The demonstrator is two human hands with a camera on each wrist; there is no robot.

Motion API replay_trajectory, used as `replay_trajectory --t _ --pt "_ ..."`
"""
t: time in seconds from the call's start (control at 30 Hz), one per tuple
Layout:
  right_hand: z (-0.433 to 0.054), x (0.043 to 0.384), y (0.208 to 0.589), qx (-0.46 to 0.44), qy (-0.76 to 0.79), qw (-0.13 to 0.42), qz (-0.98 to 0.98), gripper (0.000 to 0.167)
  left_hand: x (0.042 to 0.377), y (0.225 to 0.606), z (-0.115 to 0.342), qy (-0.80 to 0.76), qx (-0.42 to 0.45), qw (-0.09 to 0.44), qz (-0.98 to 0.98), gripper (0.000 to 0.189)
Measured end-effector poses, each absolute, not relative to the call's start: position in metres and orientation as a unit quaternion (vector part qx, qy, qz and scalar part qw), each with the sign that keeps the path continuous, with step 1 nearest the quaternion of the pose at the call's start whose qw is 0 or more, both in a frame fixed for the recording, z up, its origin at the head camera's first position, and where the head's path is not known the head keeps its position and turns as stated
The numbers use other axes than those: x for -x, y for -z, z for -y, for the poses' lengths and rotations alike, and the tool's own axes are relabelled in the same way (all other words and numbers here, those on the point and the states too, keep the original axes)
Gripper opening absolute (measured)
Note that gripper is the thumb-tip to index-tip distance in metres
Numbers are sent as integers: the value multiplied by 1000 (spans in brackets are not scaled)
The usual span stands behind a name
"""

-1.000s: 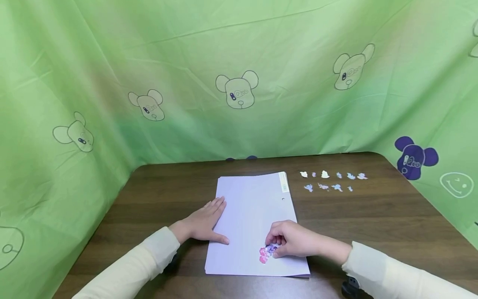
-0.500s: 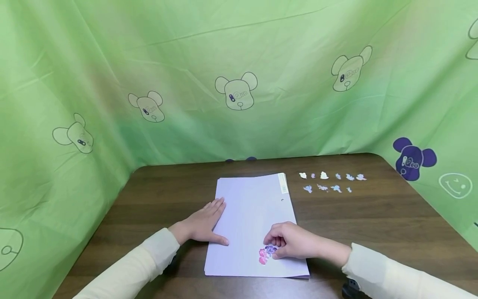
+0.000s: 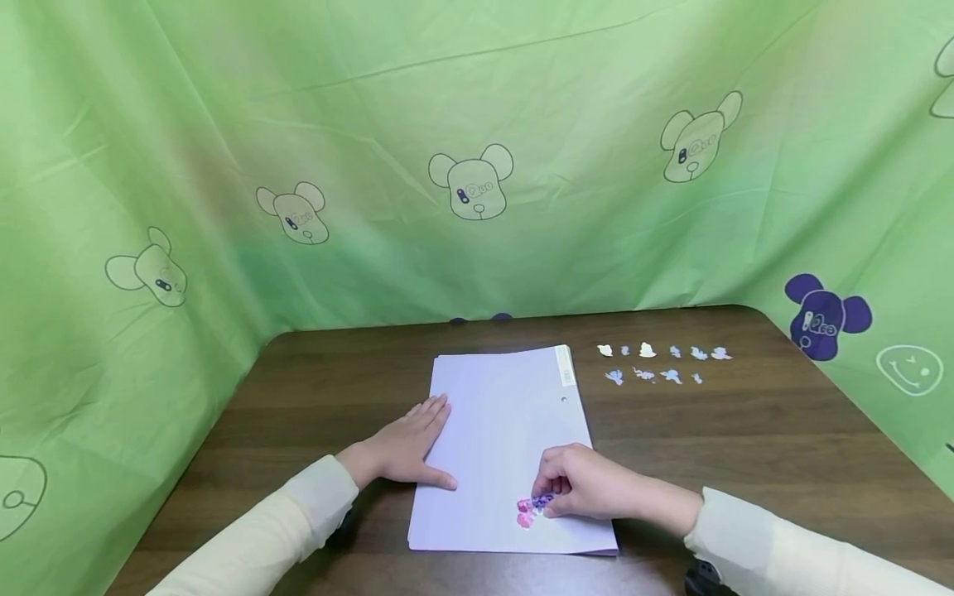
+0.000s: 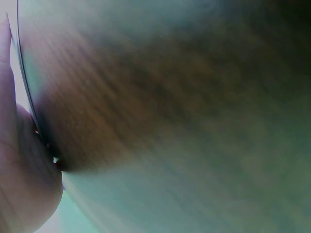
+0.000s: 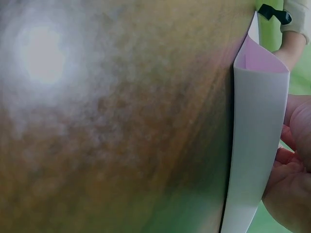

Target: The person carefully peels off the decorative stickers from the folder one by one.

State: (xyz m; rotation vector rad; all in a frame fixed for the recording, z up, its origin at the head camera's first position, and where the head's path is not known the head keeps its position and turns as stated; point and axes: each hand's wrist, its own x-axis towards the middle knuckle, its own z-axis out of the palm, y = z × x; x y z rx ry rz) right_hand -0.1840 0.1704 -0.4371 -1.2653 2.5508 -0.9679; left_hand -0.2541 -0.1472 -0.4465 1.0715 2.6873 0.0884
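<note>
A white sheet (image 3: 492, 430), the top of a thin stack or booklet, lies on the wooden table. My left hand (image 3: 410, 443) rests flat on its left edge, fingers spread. My right hand (image 3: 585, 480) is low on the sheet's right side, fingers curled, and pinches a purple flower-shaped sticker (image 3: 541, 502) between thumb and fingertips. The sticker is partly hidden by the fingers. Touching it on the left is a pink flower-shaped sticker (image 3: 525, 520). In the right wrist view, the right hand (image 5: 296, 160) shows beside the white sheet's edge (image 5: 257, 145).
Several small pale cut-out pieces (image 3: 647, 350) lie in two rows at the back right of the table (image 3: 745, 447). A label (image 3: 566, 366) and a small hole mark the sheet's upper right. A green printed cloth (image 3: 387, 257) surrounds the table.
My right fingertips have shifted slightly to the right and down, and the purple sticker now looks narrower between them. My left hand has stayed in place on the sheet.
</note>
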Motion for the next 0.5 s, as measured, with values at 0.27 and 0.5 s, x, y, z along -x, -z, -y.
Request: replay_trajectory --t 0.27,0.5 --pt "-170 184 435 427 330 72 -839 12 252 447 147 -33 -368 121 -921 120" --pt "-169 186 429 413 352 80 -836 5 253 446 146 -28 -368 120 -922 120"
